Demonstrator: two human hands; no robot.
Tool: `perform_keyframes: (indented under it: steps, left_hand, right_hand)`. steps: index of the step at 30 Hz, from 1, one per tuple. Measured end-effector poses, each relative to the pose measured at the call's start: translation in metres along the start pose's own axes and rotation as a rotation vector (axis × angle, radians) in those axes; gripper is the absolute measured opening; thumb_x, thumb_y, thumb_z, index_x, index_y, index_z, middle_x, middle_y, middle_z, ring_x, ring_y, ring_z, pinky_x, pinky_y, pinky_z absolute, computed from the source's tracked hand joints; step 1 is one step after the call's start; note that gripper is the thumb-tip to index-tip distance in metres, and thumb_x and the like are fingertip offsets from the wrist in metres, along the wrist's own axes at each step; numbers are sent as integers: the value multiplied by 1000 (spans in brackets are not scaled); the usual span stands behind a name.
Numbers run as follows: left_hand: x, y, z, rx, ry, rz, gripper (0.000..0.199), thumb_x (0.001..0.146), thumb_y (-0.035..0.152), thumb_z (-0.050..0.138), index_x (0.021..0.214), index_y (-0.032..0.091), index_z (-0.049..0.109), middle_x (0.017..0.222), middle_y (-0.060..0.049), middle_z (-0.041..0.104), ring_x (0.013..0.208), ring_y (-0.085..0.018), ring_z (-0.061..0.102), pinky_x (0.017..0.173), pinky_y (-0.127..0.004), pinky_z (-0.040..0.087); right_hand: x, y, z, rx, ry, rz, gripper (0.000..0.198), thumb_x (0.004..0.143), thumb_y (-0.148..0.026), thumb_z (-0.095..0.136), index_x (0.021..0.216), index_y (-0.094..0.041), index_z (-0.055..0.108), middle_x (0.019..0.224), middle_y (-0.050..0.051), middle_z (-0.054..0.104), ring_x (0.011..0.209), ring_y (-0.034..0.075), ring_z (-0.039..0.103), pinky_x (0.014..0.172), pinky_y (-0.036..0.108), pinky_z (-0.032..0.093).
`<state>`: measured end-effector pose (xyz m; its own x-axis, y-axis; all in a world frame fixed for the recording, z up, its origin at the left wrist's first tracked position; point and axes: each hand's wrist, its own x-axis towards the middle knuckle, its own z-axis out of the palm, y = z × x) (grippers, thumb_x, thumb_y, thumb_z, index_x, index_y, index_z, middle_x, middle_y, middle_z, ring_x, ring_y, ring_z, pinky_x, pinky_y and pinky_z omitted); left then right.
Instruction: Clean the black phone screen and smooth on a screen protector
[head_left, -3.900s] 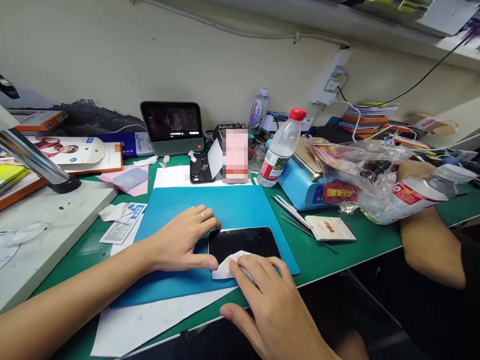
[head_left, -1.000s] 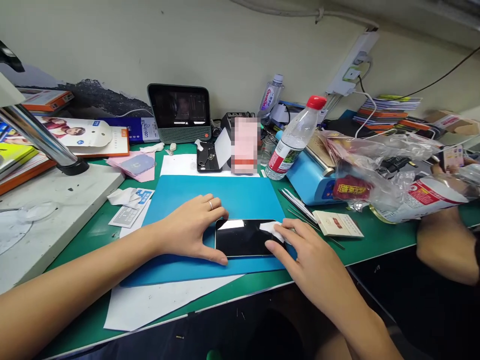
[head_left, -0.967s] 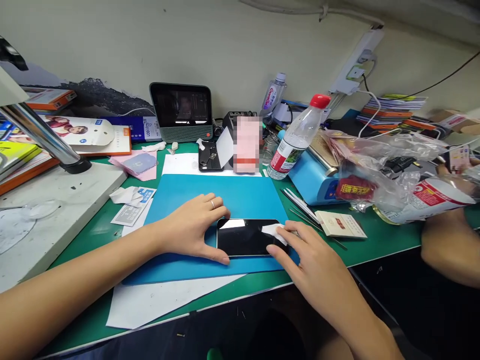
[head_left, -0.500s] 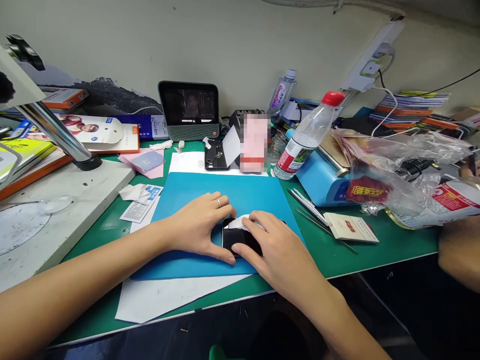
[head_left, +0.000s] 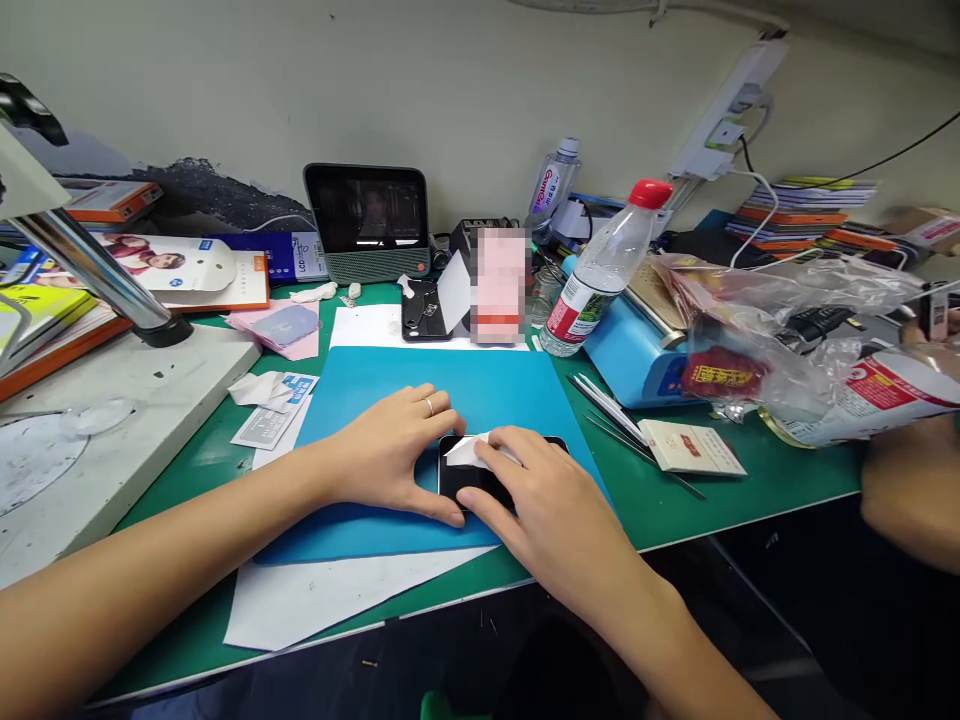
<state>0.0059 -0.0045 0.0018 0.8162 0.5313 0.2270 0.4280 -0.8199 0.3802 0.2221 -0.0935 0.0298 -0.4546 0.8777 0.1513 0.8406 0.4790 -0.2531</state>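
A black-screened phone [head_left: 474, 482] lies flat on a blue mat [head_left: 450, 375]. My left hand [head_left: 397, 450], with a ring on one finger, grips the phone's left end, the thumb at the near edge and fingers at the far edge. My right hand [head_left: 547, 490] is over the phone's right part, its fingers closed on a white wipe [head_left: 463, 455] pressed against the screen. The right thumb rests on the glass near the lower edge. My right hand hides much of the phone's right half.
Right of the mat lie tweezers [head_left: 616, 428] and a small white box [head_left: 694, 446]. Behind them stand a red-capped bottle [head_left: 592, 290] and a blue device [head_left: 630, 350]. A microscope stand [head_left: 202, 385] is at left. Another person's arm [head_left: 907, 490] shows at far right.
The wipe under my right fingers has moved slightly toward the phone's left end. My left hand keeps its grip. The whole view has shifted a little, and a co-worker's hand appears at far right.
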Motion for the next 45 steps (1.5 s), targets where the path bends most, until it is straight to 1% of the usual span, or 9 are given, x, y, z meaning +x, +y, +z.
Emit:
perform_keyframes:
  steps: [5, 10, 16, 20, 25, 31, 37, 40, 45]
  left_hand:
    - [0, -1, 1, 17, 4, 10, 75, 73, 87, 66, 104, 19, 63, 93, -6, 58, 84, -24, 52, 73, -37, 38]
    - [0, -2, 1, 21, -1, 5, 74, 74, 86, 67, 105, 18, 62, 95, -7, 59, 87, -25, 53, 75, -38, 38]
    - [-1, -1, 0, 19, -5, 11, 74, 75, 87, 66, 104, 19, 63, 95, -7, 59, 85, -25, 52, 74, -38, 38]
    - [0, 0, -1, 8, 7, 8, 75, 75, 86, 66, 108, 19, 62, 93, -6, 58, 84, -24, 52, 71, -37, 37]
    - [0, -1, 0, 18, 3, 6, 75, 74, 87, 66, 106, 19, 63, 94, -7, 59, 84, -25, 52, 73, -37, 38]
    - [-1, -2, 0, 40, -8, 6, 77, 74, 89, 63, 103, 17, 62, 92, -7, 57, 83, -25, 51, 73, -37, 38]
    - [-1, -1, 0, 14, -2, 9, 79, 74, 89, 63, 108, 18, 63, 96, -7, 60, 86, -25, 53, 74, -37, 38]
    - [-1, -1, -1, 1, 3, 1, 86, 74, 96, 52, 105, 17, 64, 94, -8, 60, 85, -25, 52, 74, -38, 37]
    - [-3, -3, -4, -90, 34, -3, 105, 79, 100, 13, 108, 15, 67, 93, -9, 60, 82, -26, 52, 74, -41, 38]
  right_hand:
    - [-4, 0, 2, -37, 43, 4, 29, 100, -37, 63, 122, -18, 67, 121, 12, 70, 110, 29, 66, 89, 46, 57]
    - [1, 1, 4, -37, 21, 12, 27, 101, -39, 60, 117, -19, 69, 118, 11, 71, 109, 29, 67, 91, 48, 57]
    - [-2, 1, 3, -49, 49, 11, 29, 102, -37, 59, 121, -17, 68, 121, 13, 70, 111, 29, 66, 91, 47, 56]
    - [0, 1, 4, -45, 28, 23, 26, 102, -39, 59, 117, -20, 69, 117, 11, 71, 107, 28, 67, 89, 46, 57]
    - [-4, 1, 4, -68, 56, 7, 29, 102, -36, 59, 123, -18, 67, 123, 13, 70, 112, 29, 66, 91, 46, 56]
    - [5, 2, 7, -53, 14, 35, 29, 104, -37, 54, 121, -18, 68, 119, 12, 69, 105, 29, 68, 90, 48, 57]
    - [-11, -1, 8, -87, 82, -9, 33, 104, -35, 55, 128, -15, 65, 124, 16, 69, 112, 31, 66, 92, 46, 58]
    - [-6, -7, 14, -109, 106, -31, 37, 106, -36, 50, 130, -12, 64, 124, 18, 69, 111, 32, 67, 92, 47, 59]
    - [-3, -19, 29, -98, 156, -94, 46, 107, -39, 47, 138, -7, 60, 133, 20, 67, 125, 34, 62, 103, 50, 55]
